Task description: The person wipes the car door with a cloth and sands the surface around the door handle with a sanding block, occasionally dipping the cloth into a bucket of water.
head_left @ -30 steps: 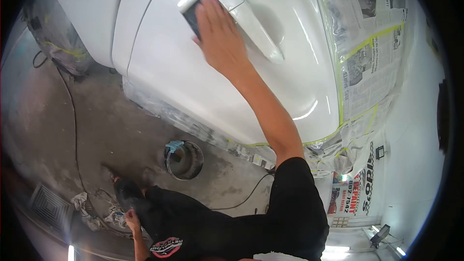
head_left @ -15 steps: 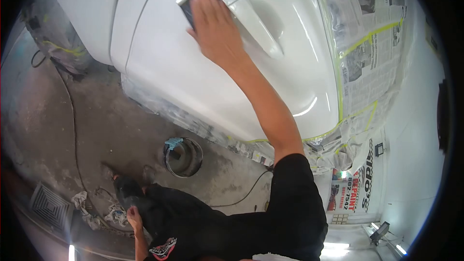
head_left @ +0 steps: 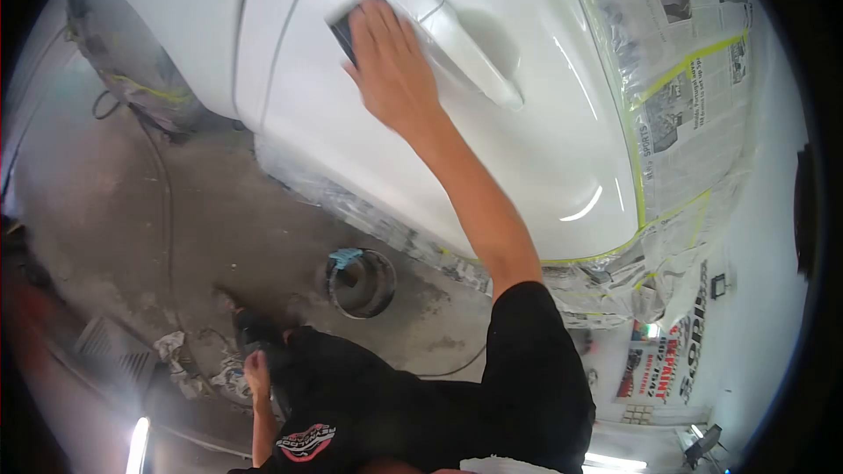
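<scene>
My right hand [head_left: 392, 66] presses flat on a glossy white car door [head_left: 386, 171], fingers together over a dark sheet that looks like sandpaper [head_left: 343, 33]. The sheet's dark edge shows left of the fingers, and the rest is hidden under them. Right beside the fingertips, a white door handle [head_left: 452, 35] slants down across the panel. My left hand [head_left: 256, 375] is down by my leg at the lower left, its fingers curled closed. I see nothing in it.
Newspaper and plastic masking [head_left: 676, 96] with yellow-green tape borders the panel. On the concrete floor [head_left: 219, 211] stands a bucket [head_left: 386, 285] with a blue cloth [head_left: 345, 256] over its rim. A hose [head_left: 167, 211] and crumpled paper [head_left: 178, 364] lie at the left.
The whole view has shifted, so the door, bucket and floor sit farther right and mostly lower. My right hand and the sheet have moved slightly along the panel, away from the handle's top end.
</scene>
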A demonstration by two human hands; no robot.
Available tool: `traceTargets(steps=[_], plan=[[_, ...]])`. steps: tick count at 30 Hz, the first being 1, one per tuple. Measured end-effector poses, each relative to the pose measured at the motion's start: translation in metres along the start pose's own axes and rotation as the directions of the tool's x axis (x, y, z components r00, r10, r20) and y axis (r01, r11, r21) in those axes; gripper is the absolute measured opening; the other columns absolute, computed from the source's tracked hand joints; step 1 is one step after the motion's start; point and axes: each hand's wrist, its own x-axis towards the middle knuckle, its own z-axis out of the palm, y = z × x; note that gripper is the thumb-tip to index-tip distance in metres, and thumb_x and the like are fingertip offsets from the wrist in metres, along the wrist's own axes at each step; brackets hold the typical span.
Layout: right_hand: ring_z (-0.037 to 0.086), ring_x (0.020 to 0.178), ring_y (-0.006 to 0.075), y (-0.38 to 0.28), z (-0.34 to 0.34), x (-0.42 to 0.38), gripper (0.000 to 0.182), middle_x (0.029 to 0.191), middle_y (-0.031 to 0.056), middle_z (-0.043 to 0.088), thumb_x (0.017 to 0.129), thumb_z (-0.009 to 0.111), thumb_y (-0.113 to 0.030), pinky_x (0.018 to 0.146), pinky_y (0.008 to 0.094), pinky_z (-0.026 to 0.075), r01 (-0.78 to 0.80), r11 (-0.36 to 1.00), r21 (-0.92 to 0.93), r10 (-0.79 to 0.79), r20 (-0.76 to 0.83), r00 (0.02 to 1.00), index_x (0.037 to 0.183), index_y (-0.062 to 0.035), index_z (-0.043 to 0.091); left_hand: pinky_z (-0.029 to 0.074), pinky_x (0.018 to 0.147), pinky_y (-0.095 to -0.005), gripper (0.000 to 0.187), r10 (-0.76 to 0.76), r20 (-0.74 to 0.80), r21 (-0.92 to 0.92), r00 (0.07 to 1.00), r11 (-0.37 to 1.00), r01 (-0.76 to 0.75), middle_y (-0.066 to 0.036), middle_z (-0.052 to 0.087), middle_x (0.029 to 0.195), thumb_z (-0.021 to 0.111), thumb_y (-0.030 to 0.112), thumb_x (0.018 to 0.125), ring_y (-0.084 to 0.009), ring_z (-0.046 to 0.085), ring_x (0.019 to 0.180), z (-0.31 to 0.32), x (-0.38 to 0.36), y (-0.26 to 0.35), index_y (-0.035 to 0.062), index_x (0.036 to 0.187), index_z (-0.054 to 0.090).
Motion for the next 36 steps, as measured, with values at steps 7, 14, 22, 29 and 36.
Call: traceTargets(steps=[7, 14, 22, 29, 36], plan=[[0.04, 0.141, 0.0296, -0.115, -0.046, -0.106, 0.055, 0.15, 0.017, 0.045, 0.108, 0.04, -0.035, 0.116, 0.0419, 0.03, -0.54, 0.28, 0.794, 0.66, 0.25, 0.709, 0.147, 0.0043, 0.038, 0.05, 0.082, -0.0254, 0.038, 0.108, 0.344, -0.168, 0.933, 0.984, -0.052, -0.003, 0.067, 0.106, 0.06, 0.028, 0.102, -0.0096, 0.061, 0.093, -0.011, -0.027, 0.304, -0.0008, 0.127, 0.063], [0.051, 0.122, 0.0158, -0.233, -0.008, -0.089, 0.06, 0.132, 0.0066, 0.056, 0.107, 0.041, -0.048, 0.105, 0.0331, 0.04, -0.037, -0.815, 0.579, 0.465, 0.689, 0.556, 0.141, 0.0013, 0.047, 0.048, 0.076, -0.0253, 0.035, 0.498, 0.516, -0.34, 0.697, 0.866, -0.367, -0.001, 0.068, 0.104, 0.059, 0.028, 0.103, -0.0095, 0.059, 0.088, 0.007, -0.024, 0.508, -0.0013, 0.12, 0.064], [0.046, 0.132, 0.0227, -0.148, -0.036, -0.071, 0.063, 0.145, 0.0072, 0.046, 0.103, 0.047, -0.051, 0.107, 0.0521, 0.043, -0.155, -0.927, 0.342, 0.086, 0.594, 0.8, 0.146, -0.0057, 0.044, 0.046, 0.066, -0.0308, 0.017, 0.265, 0.903, 0.226, 0.339, 0.377, -0.898, -0.005, 0.06, 0.076, 0.069, 0.019, 0.093, -0.0141, 0.06, 0.073, -0.033, 0.02, 0.637, 0.0045, 0.1, 0.071], [0.047, 0.134, 0.0275, -0.219, 0.05, -0.033, 0.065, 0.153, 0.0087, 0.039, 0.102, 0.057, -0.038, 0.105, 0.0604, 0.045, -0.053, -0.974, 0.222, 0.12, 0.697, 0.707, 0.153, -0.0088, 0.032, 0.047, 0.068, -0.0416, 0.024, -0.066, 0.989, 0.126, 0.13, -0.056, -0.99, -0.011, 0.063, 0.08, 0.074, 0.019, 0.083, -0.0306, 0.061, 0.074, -0.018, 0.076, 0.728, 0.0093, 0.105, 0.074], [0.053, 0.127, 0.0239, -0.201, 0.076, 0.04, 0.05, 0.139, 0.0071, 0.052, 0.104, 0.054, -0.036, 0.092, 0.0501, 0.057, 0.221, -0.89, 0.398, 0.455, 0.773, 0.442, 0.146, -0.0112, 0.043, 0.049, 0.084, -0.0456, 0.038, -0.117, 0.992, -0.078, -0.045, -0.302, -0.95, -0.011, 0.067, 0.097, 0.075, 0.025, 0.083, -0.0343, 0.063, 0.093, 0.009, 0.097, 0.83, 0.0114, 0.118, 0.069]])
